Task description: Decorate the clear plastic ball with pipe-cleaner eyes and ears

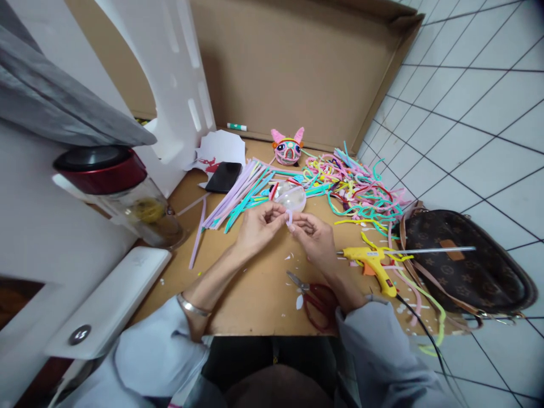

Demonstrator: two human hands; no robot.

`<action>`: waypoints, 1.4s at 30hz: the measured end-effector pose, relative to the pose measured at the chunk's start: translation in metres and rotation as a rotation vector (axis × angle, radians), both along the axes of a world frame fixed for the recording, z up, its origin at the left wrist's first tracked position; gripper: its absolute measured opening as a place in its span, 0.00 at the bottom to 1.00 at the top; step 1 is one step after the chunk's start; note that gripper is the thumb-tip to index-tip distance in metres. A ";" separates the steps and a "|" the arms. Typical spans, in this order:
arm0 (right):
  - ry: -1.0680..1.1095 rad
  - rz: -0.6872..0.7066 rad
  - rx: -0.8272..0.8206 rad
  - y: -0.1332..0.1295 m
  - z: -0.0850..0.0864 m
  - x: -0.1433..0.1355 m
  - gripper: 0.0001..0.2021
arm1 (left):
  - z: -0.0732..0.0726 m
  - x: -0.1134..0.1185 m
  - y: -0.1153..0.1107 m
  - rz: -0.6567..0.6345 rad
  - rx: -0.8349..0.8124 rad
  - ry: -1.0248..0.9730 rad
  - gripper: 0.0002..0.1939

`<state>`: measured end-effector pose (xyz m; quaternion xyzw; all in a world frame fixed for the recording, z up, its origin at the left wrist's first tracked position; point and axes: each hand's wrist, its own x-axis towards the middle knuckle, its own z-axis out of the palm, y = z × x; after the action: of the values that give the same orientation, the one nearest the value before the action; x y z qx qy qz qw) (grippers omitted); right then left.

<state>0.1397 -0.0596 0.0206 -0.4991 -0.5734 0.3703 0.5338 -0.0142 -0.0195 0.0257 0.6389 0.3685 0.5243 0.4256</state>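
Between my fingertips is a short, bent piece of light purple pipe cleaner [290, 217]. My left hand [261, 226] pinches it from the left, and my right hand [313, 233] pinches it from the right. Just beyond my hands lies a clear round ball [291, 196] with red and purple strips around it. Purple, white and teal pipe cleaners [233, 195] lie in a bundle to the left. Red-handled scissors [317, 303] rest below my right hand, partly under the forearm. At the back stands a decorated ball with pink ears and eyes [288, 147].
A yellow glue gun [374, 263] with a cord lies right, beside a brown patterned bag [467, 263]. Tangled colourful strips [361, 187] are heaped behind it. A black phone [224, 177], glass bottle [127, 195] and white power bank-like box [113, 300] are left.
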 end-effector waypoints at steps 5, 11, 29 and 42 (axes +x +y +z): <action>0.099 -0.067 -0.043 0.005 -0.004 -0.002 0.14 | -0.006 0.001 -0.002 -0.018 0.038 0.102 0.12; 0.197 -0.137 -0.063 0.008 0.006 0.002 0.14 | -0.012 -0.010 0.026 0.313 0.345 0.312 0.23; 0.082 -0.185 0.068 0.018 0.013 0.027 0.12 | 0.001 0.015 0.056 0.271 0.189 0.647 0.22; -0.006 -0.150 0.098 0.004 0.026 0.023 0.06 | -0.010 0.003 0.007 0.015 0.474 0.497 0.31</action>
<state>0.1631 -0.0559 0.0465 -0.5150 -0.5535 0.2992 0.5822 -0.0107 -0.0126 0.0158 0.8257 0.3334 0.4266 0.1586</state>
